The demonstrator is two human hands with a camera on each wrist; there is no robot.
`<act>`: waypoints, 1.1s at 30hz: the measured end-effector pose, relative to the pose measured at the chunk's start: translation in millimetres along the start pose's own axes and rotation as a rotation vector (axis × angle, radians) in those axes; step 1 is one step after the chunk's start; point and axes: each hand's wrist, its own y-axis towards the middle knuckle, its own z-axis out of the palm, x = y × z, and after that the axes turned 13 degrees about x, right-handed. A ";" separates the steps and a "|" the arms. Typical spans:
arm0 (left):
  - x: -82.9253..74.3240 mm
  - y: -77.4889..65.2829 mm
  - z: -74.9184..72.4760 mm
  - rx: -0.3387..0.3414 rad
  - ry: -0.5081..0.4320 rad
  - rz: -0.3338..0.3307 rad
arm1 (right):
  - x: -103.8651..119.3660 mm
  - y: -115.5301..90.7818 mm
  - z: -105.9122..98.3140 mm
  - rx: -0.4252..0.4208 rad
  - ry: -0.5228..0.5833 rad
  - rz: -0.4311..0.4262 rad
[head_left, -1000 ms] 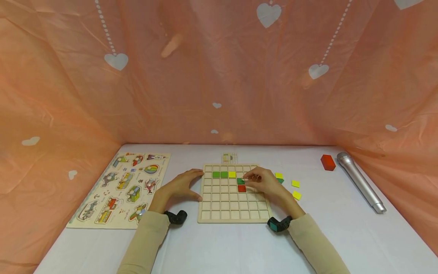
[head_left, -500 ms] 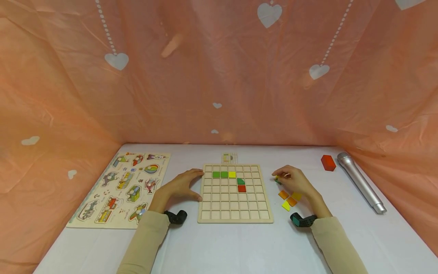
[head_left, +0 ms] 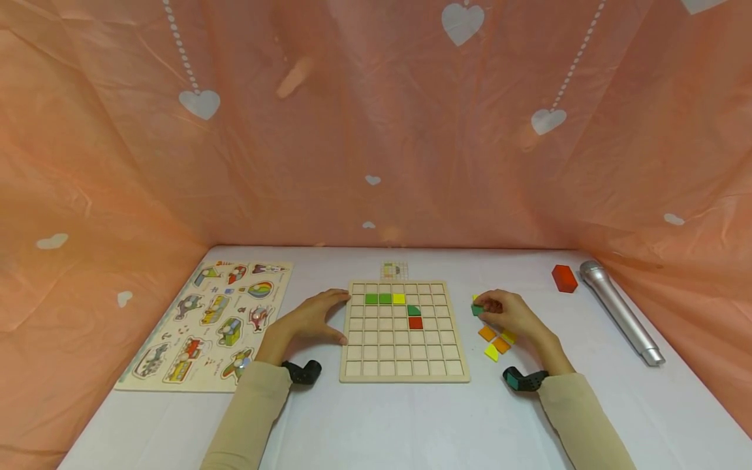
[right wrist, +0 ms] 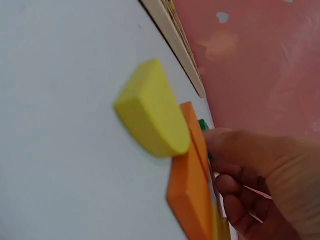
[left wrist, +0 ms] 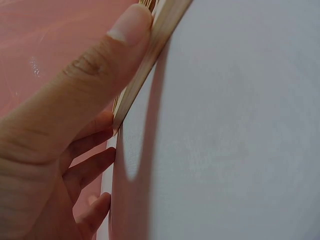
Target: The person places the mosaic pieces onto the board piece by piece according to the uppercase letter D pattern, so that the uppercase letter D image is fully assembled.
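Observation:
A square wooden grid board lies on the table. In its cells sit two green squares, a yellow square, a green quarter-round block and a red square. My left hand rests against the board's left edge, thumb and fingers spread; the left wrist view shows the thumb on the rim. Right of the board, my right hand pinches a green block, largely covered by the thumb in the right wrist view. Nearer lie orange blocks and a yellow rounded block.
A picture puzzle board lies at the left. Behind the grid board is a small pattern card. A red block and a silver microphone lie far right. A pink curtain hangs around the table.
My right hand has left the board, where the green quarter-round block stays above the red square. It went right to the loose blocks, uncovering the orange ones. The left hand stayed put.

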 end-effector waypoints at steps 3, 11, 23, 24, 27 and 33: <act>0.7 0.1 0.3 0.001 0.004 0.002 | 3.5 1.6 2.4 0.013 0.038 0.015; 0.2 0.5 -1.1 -0.003 0.018 0.009 | 6.8 1.8 3.0 0.009 -0.082 -0.050; -1.4 -1.2 -0.9 -0.001 0.017 0.016 | 22.2 8.4 12.7 0.051 -0.093 -0.097; -1.1 -0.9 -0.7 -0.001 0.019 0.017 | 24.8 9.1 14.3 0.052 -0.086 -0.104; 0.1 -0.1 -0.5 -0.002 0.022 0.021 | 31.0 11.7 19.2 0.059 -0.067 -0.140; 0.5 0.0 -0.9 -0.003 0.021 0.019 | 39.2 16.0 28.6 0.092 -0.055 -0.197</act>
